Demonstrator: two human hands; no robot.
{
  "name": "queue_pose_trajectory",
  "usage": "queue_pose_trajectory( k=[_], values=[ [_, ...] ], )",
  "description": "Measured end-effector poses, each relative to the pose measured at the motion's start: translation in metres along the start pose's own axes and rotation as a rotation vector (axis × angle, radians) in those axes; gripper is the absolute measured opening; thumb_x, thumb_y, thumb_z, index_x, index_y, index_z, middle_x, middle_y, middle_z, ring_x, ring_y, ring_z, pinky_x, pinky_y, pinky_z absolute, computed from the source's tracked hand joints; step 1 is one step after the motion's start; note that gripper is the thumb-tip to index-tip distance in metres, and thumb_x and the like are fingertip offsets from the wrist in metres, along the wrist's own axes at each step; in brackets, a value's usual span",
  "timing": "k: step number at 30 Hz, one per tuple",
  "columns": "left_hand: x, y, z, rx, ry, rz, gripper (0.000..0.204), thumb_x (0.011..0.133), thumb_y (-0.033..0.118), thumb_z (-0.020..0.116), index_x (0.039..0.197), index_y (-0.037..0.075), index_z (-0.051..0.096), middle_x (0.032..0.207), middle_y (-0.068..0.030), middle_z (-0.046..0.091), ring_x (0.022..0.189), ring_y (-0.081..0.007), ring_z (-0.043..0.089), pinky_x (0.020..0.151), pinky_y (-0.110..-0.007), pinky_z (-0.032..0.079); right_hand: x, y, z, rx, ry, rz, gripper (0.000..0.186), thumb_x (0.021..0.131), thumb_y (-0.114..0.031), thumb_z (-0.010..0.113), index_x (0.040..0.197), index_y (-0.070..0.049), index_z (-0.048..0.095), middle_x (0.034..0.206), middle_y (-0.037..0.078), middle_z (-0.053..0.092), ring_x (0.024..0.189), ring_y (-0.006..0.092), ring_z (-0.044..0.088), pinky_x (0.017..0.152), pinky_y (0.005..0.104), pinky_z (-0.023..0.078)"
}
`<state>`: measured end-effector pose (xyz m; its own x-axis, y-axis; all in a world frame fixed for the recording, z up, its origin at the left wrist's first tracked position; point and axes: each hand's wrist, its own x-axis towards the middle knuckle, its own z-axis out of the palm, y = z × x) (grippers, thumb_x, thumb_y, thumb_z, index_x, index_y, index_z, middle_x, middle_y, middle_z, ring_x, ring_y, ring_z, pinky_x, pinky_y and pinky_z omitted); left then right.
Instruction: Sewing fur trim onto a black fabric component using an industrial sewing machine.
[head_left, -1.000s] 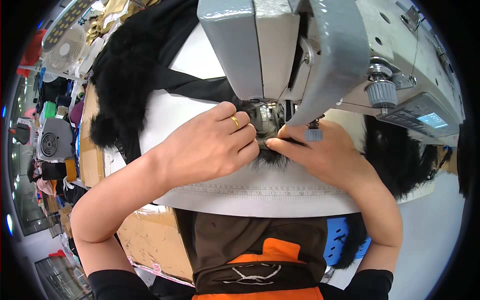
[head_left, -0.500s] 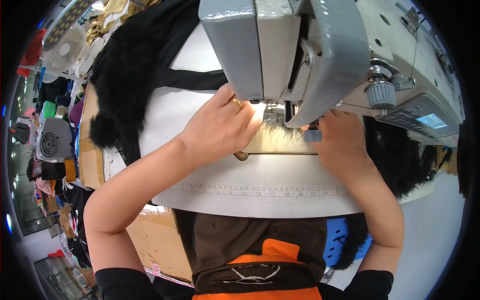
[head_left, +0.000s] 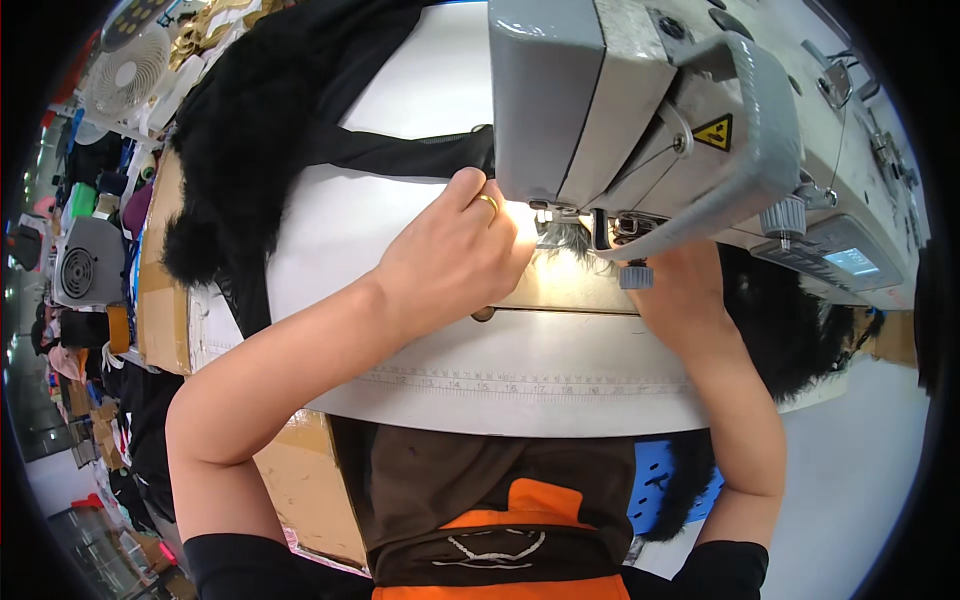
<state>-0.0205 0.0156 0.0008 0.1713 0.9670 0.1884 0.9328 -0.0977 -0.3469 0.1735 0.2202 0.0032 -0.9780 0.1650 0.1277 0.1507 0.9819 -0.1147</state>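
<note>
A grey-white sewing machine (head_left: 548,100) stands over a pale bed, with its presser foot (head_left: 556,214) down near a tuft of dark fur fabric (head_left: 568,237) lit by the lamp. Left of the foot, my left hand (head_left: 450,245), a gold ring on one finger, is closed with curled fingers at the end of a black fabric strip (head_left: 405,156); its fingertips are partly hidden. My right hand (head_left: 685,290) is right of the foot, behind the guard and a ridged grey knob (head_left: 636,275), which hide its fingers. Black fur (head_left: 785,320) lies beyond that hand.
A large heap of black fur (head_left: 240,130) covers the table's left part. A printed ruler (head_left: 520,386) runs along the front edge. Cardboard boxes (head_left: 310,485) stand left and below, and a blue perforated crate (head_left: 650,485) below right. A control panel (head_left: 850,260) juts out right.
My view has tilted and shifted, so the machine head sits further right in the picture. Both hands keep about the same places beside the presser foot; the fur tuft between them shows less.
</note>
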Motion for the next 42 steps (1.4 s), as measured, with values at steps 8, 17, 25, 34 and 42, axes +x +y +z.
queue_pose_trajectory(
  k=[8, 17, 25, 34, 42],
  values=[
    [0.003, 0.000, -0.006, 0.042, 0.036, 0.001, 0.005, 0.082, 0.010, 0.076, 0.083, 0.007, 0.071, 0.092, -0.0180, 0.078, 0.083, -0.0247, 0.070, 0.100, -0.041, 0.046, -0.005, 0.008, 0.013, -0.116, 0.085, -0.058, 0.021, 0.084, -0.014, 0.084, 0.104, -0.012, 0.078, 0.114, 0.016, 0.072, 0.109, 0.0436, 0.067, 0.095, 0.0562, 0.051],
    [0.005, -0.002, -0.002, 0.093, 0.018, 0.018, 0.006, 0.080, 0.009, 0.077, 0.079, 0.008, 0.071, 0.086, -0.0143, 0.076, 0.079, -0.0217, 0.066, 0.098, -0.039, 0.046, -0.001, 0.006, 0.014, -0.185, -0.125, 0.100, 0.032, 0.090, -0.023, 0.082, 0.121, -0.021, 0.084, 0.106, 0.016, 0.074, 0.109, 0.0436, 0.067, 0.103, 0.0600, 0.049],
    [0.005, -0.003, -0.004, 0.115, 0.016, 0.017, 0.010, 0.083, 0.011, 0.077, 0.076, 0.011, 0.070, 0.083, -0.0133, 0.075, 0.088, -0.0259, 0.070, 0.100, -0.040, 0.044, -0.007, 0.009, 0.021, -0.242, -0.077, 0.095, 0.032, 0.092, -0.025, 0.081, 0.123, -0.023, 0.084, 0.102, 0.017, 0.074, 0.110, 0.0438, 0.067, 0.106, 0.0620, 0.048],
    [0.004, -0.002, -0.004, 0.088, 0.012, -0.008, 0.010, 0.087, 0.015, 0.076, 0.078, 0.013, 0.072, 0.087, -0.0142, 0.077, 0.096, -0.0275, 0.072, 0.103, -0.041, 0.043, -0.006, 0.011, 0.018, -0.179, 0.168, -0.075, 0.016, 0.087, -0.019, 0.083, 0.101, -0.012, 0.081, 0.099, 0.016, 0.073, 0.101, 0.0432, 0.069, 0.100, 0.0595, 0.051],
    [-0.004, 0.012, -0.022, -0.012, 0.012, -0.015, 0.015, 0.087, 0.016, 0.073, 0.097, 0.006, 0.073, 0.096, -0.0116, 0.073, 0.104, -0.0272, 0.068, 0.098, -0.040, 0.047, 0.002, 0.010, -0.002, 0.151, -0.033, -0.012, 0.025, 0.085, -0.009, 0.077, 0.109, -0.013, 0.077, 0.102, 0.012, 0.075, 0.097, 0.0369, 0.071, 0.083, 0.0510, 0.055]
  ],
)
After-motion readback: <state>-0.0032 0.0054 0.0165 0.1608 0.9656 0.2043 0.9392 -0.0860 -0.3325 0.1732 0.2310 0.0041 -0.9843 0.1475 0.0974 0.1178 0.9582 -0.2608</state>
